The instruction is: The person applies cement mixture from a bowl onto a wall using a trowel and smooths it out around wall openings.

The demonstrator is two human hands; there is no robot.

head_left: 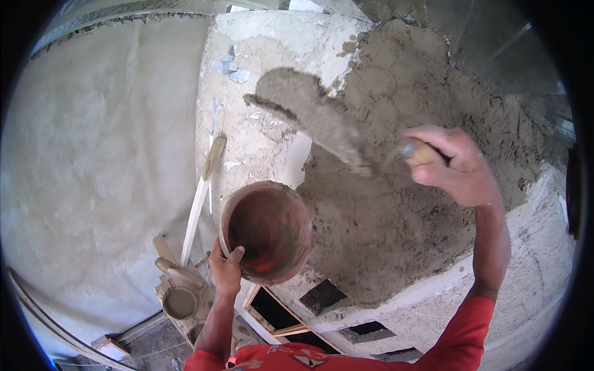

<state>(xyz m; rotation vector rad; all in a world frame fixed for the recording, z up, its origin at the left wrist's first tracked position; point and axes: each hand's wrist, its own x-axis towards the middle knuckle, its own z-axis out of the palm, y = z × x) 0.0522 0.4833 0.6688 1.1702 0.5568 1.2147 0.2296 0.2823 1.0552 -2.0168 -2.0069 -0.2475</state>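
Observation:
My left hand grips the rim of a reddish-brown bucket, thumb over the edge. Wet mortar smears the inside of the bucket, which has a dark, reddish bottom. My right hand is closed round the wooden handle of a trowel. The blade end is smeared by motion, and a grey streak of mortar stretches from it up and left across the wall. Behind the trowel, rough fresh mortar covers much of the wall, beside a pale uncoated strip.
Smoother grey plaster covers the wall at left. A long pale batten leans near the bucket. Below left are wooden pieces and a round container of grey mix. Square openings and a wooden frame lie at the lower middle.

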